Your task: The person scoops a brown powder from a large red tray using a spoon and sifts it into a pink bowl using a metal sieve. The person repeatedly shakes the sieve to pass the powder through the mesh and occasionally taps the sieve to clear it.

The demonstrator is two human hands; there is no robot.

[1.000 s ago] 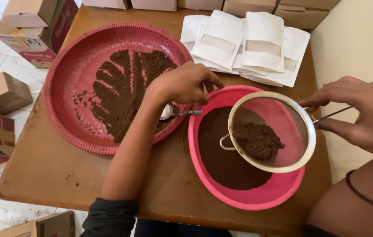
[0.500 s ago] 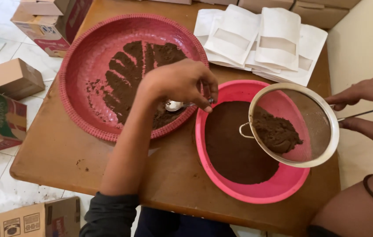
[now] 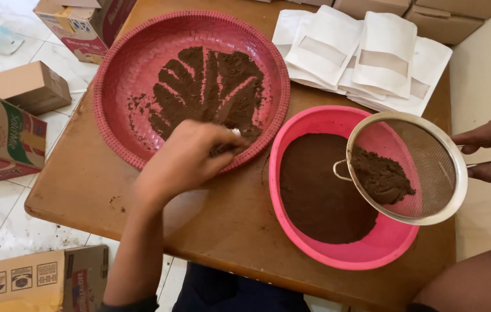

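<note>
Left hand: fingers curled and pinched round a small metal spoon, of which only a glint shows past the fingertips; the hand sits over the near rim of the red round tray, bowl of the spoon down in the brown powder

Brown powder on tray: spread thin over the middle, raked into finger-like streaks, bare red patches between; loose crumbs toward the left side

Right hand: at the right edge of view, fingers closed on the thin wire handle of the metal sieve; the thumb side is cut off by the frame, so how firm the hold is cannot be told

Metal sieve: held tilted over the right part of the pink basin, a clump of coarse powder resting at its lower left by the small hook; the mesh to the right is bare

Pink basin: on the wooden table, touching or just beside the tray, holding a dark, even bed of sifted powder

White pouches: stacked flat behind the basin, well apart from both hands

Handling note, as a judgement: a level, modest spoonful carried low across the short gap should spill least; the sieve is best kept centred over the basin, since its far rim hangs near the basin's right edge
</note>
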